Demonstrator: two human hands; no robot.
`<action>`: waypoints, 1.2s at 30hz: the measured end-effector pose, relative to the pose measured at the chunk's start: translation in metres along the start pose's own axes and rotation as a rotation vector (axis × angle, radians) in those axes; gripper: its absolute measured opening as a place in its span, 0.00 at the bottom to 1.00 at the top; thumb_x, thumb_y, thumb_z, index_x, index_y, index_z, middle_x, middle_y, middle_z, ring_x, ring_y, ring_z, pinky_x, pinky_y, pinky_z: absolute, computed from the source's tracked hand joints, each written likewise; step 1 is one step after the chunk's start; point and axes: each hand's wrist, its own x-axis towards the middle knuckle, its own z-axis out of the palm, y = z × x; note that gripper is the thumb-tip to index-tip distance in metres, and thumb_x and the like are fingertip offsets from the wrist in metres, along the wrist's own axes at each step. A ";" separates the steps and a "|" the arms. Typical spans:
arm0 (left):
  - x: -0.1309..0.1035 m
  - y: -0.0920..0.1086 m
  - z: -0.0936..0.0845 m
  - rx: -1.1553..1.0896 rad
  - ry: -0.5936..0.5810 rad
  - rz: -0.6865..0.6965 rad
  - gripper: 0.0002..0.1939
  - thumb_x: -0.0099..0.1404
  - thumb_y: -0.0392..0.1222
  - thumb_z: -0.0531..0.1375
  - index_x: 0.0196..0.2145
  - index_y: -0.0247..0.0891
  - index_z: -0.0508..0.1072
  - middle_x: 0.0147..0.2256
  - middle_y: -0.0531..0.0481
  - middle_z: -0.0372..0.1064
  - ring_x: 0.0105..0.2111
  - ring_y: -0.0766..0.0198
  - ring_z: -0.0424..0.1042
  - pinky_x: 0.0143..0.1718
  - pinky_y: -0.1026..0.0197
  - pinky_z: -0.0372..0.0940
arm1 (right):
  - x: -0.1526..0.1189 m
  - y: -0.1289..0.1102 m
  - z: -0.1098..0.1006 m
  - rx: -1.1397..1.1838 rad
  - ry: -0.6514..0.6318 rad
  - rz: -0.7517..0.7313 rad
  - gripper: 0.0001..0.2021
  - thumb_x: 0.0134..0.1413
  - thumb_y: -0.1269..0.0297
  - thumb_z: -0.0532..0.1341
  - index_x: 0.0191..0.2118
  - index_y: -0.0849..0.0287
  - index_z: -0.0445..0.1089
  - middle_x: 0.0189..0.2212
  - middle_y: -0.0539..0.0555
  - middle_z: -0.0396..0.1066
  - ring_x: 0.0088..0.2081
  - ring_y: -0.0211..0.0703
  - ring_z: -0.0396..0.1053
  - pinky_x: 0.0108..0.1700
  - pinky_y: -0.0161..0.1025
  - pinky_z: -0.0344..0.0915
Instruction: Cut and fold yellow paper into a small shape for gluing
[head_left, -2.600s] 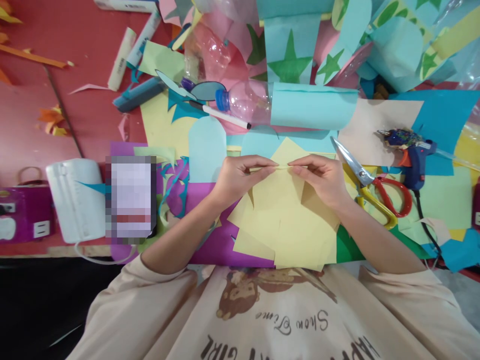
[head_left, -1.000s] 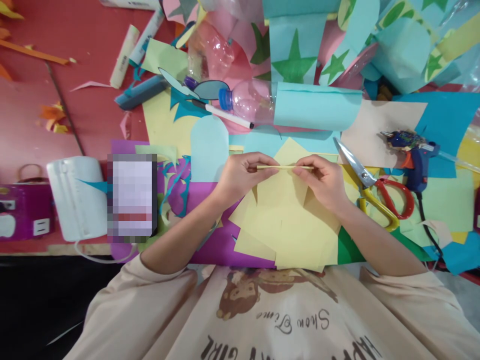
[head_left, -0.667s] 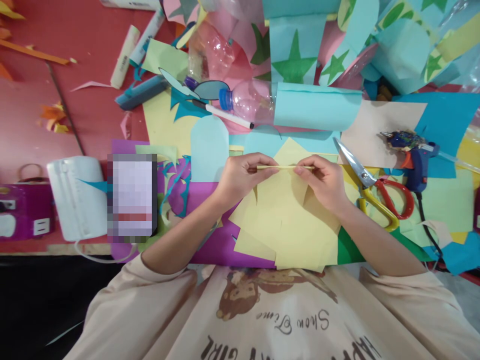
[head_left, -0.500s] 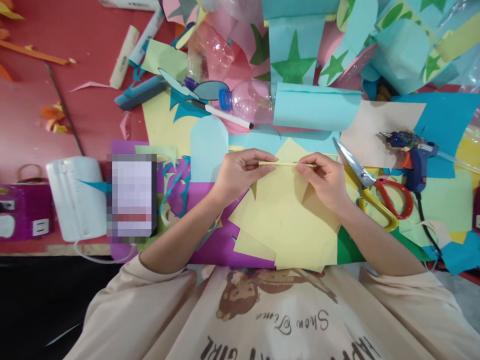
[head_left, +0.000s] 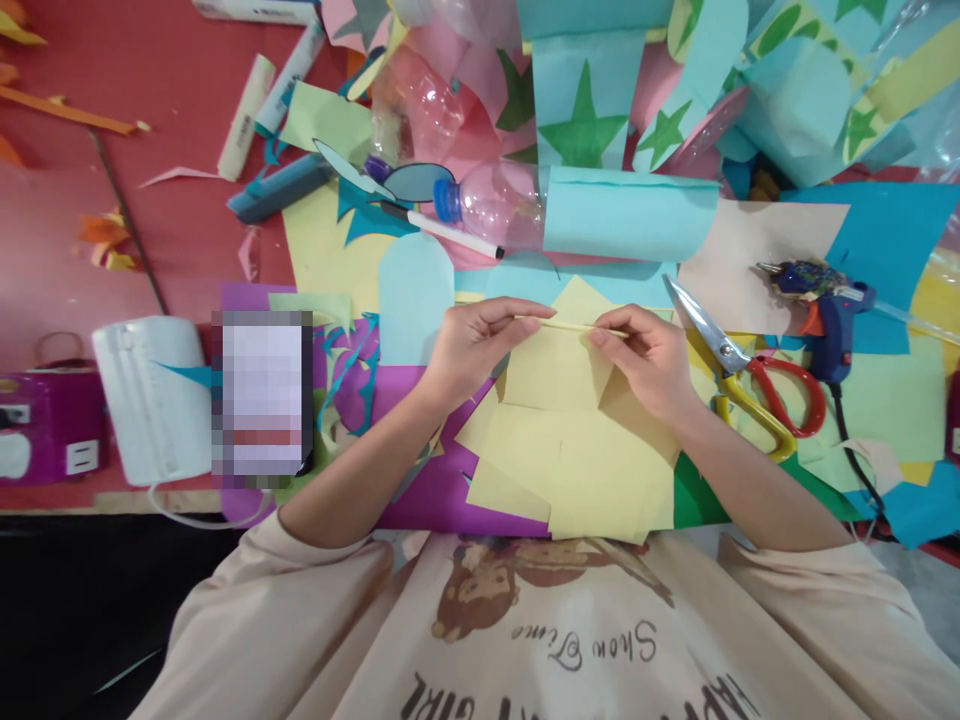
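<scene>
Between my two hands is a piece of yellow paper [head_left: 555, 375] whose far edge forms a narrow fold or roll. My left hand [head_left: 478, 348] pinches the left end of that edge, thumb below and fingers above. At the right end, my right hand [head_left: 649, 355] grips it in a similar pinch. Under the held piece lie more yellow sheets [head_left: 592, 475], overlapping one another. Scissors [head_left: 726, 355] with one red and one yellow handle rest close to my right hand. A light blue rounded paper piece [head_left: 415, 300] lies beside my left hand.
Beyond my hands, a plastic bottle [head_left: 495, 205] wrapped in light blue paper lies sideways, with a marker [head_left: 454, 232] before it. A blue glue gun [head_left: 831, 325] is at the right. To the left are a blurred phone [head_left: 262, 400] and a white device [head_left: 154, 400] with a cable.
My left thumb has shifted slightly left along the folded edge. More of the held paper's face and its near edge now show below my fingers. Both hands keep their grip.
</scene>
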 end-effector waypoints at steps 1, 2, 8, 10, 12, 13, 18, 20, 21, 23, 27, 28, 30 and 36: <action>0.000 0.001 0.000 0.022 -0.001 0.003 0.18 0.59 0.56 0.63 0.36 0.39 0.82 0.27 0.50 0.77 0.25 0.69 0.69 0.25 0.69 0.61 | 0.000 0.000 0.000 0.000 0.003 0.000 0.07 0.53 0.60 0.65 0.28 0.57 0.72 0.25 0.47 0.71 0.24 0.32 0.62 0.24 0.32 0.59; 0.000 0.002 0.000 0.038 -0.003 0.007 0.19 0.60 0.57 0.63 0.36 0.39 0.82 0.28 0.50 0.78 0.26 0.68 0.70 0.26 0.68 0.61 | 0.000 -0.001 0.000 0.001 0.005 -0.001 0.07 0.53 0.60 0.65 0.28 0.57 0.72 0.25 0.47 0.71 0.24 0.32 0.62 0.24 0.32 0.59; 0.000 0.003 0.000 0.058 -0.010 -0.002 0.21 0.62 0.58 0.60 0.35 0.39 0.82 0.31 0.49 0.79 0.29 0.67 0.72 0.30 0.67 0.63 | 0.000 0.000 0.000 0.022 0.056 0.021 0.05 0.52 0.61 0.65 0.29 0.55 0.74 0.26 0.47 0.73 0.24 0.32 0.62 0.24 0.33 0.59; -0.001 0.002 0.000 0.056 0.003 0.007 0.20 0.61 0.58 0.61 0.35 0.38 0.82 0.29 0.49 0.78 0.27 0.68 0.71 0.28 0.67 0.63 | 0.000 0.000 0.000 0.041 0.074 0.036 0.04 0.51 0.61 0.66 0.30 0.55 0.76 0.27 0.48 0.75 0.25 0.33 0.64 0.26 0.33 0.61; -0.001 0.002 0.001 0.014 -0.003 0.001 0.18 0.60 0.55 0.63 0.35 0.37 0.81 0.28 0.49 0.77 0.26 0.68 0.71 0.26 0.68 0.63 | 0.000 0.001 0.000 0.049 0.075 0.056 0.04 0.51 0.62 0.66 0.30 0.54 0.77 0.28 0.48 0.76 0.26 0.34 0.64 0.27 0.34 0.62; -0.002 0.003 0.001 -0.012 -0.017 -0.011 0.16 0.59 0.53 0.64 0.35 0.37 0.81 0.28 0.49 0.77 0.26 0.69 0.71 0.26 0.68 0.63 | 0.000 0.002 0.000 0.046 0.065 0.067 0.04 0.51 0.62 0.66 0.30 0.54 0.77 0.27 0.48 0.76 0.26 0.34 0.64 0.27 0.34 0.62; -0.004 0.005 0.003 -0.021 -0.106 -0.065 0.12 0.56 0.46 0.66 0.35 0.36 0.80 0.33 0.48 0.78 0.29 0.68 0.74 0.27 0.69 0.66 | 0.001 0.000 0.000 0.052 -0.029 0.076 0.04 0.50 0.62 0.66 0.29 0.55 0.77 0.27 0.48 0.76 0.27 0.34 0.67 0.28 0.34 0.63; -0.005 0.005 0.004 0.001 -0.108 -0.056 0.12 0.57 0.46 0.65 0.35 0.36 0.80 0.34 0.48 0.79 0.32 0.66 0.75 0.29 0.69 0.67 | 0.001 -0.002 0.000 0.061 -0.027 0.067 0.03 0.50 0.63 0.66 0.30 0.55 0.77 0.28 0.48 0.77 0.28 0.34 0.68 0.29 0.34 0.64; -0.005 0.005 0.005 0.008 -0.101 -0.047 0.11 0.57 0.46 0.65 0.35 0.36 0.80 0.34 0.48 0.79 0.33 0.65 0.75 0.30 0.69 0.68 | 0.001 -0.002 0.001 0.065 -0.018 0.064 0.02 0.50 0.64 0.66 0.30 0.54 0.77 0.28 0.48 0.77 0.28 0.35 0.69 0.30 0.34 0.65; -0.005 0.004 0.005 0.022 -0.087 -0.029 0.12 0.57 0.46 0.65 0.36 0.37 0.81 0.35 0.48 0.79 0.34 0.64 0.76 0.33 0.68 0.70 | 0.000 -0.003 0.001 0.067 -0.003 0.061 0.02 0.50 0.65 0.66 0.30 0.54 0.77 0.29 0.48 0.77 0.29 0.35 0.70 0.30 0.34 0.65; -0.005 0.003 0.004 0.070 -0.066 0.000 0.13 0.58 0.48 0.65 0.37 0.38 0.81 0.35 0.49 0.79 0.34 0.64 0.76 0.34 0.67 0.71 | 0.000 -0.002 0.000 0.047 0.013 0.069 0.03 0.50 0.62 0.67 0.29 0.54 0.77 0.28 0.48 0.76 0.27 0.35 0.68 0.28 0.34 0.64; -0.005 0.002 0.004 0.077 -0.058 0.009 0.13 0.58 0.48 0.65 0.36 0.39 0.81 0.35 0.49 0.79 0.33 0.65 0.76 0.33 0.68 0.70 | 0.000 -0.001 0.000 0.042 0.018 0.075 0.04 0.49 0.61 0.67 0.29 0.54 0.77 0.27 0.48 0.76 0.27 0.35 0.67 0.28 0.34 0.63; -0.004 0.001 0.003 0.082 -0.021 0.031 0.11 0.58 0.48 0.65 0.35 0.39 0.82 0.32 0.50 0.79 0.29 0.67 0.75 0.29 0.69 0.69 | 0.000 -0.001 0.000 0.038 0.022 0.087 0.05 0.49 0.60 0.67 0.29 0.55 0.77 0.26 0.48 0.75 0.26 0.35 0.66 0.26 0.34 0.62; -0.001 0.003 0.002 -0.057 0.039 -0.009 0.12 0.53 0.47 0.68 0.32 0.37 0.81 0.27 0.50 0.78 0.25 0.68 0.73 0.25 0.69 0.67 | 0.000 0.002 -0.001 0.053 0.047 0.075 0.06 0.49 0.58 0.67 0.28 0.54 0.77 0.25 0.47 0.74 0.25 0.34 0.64 0.25 0.34 0.60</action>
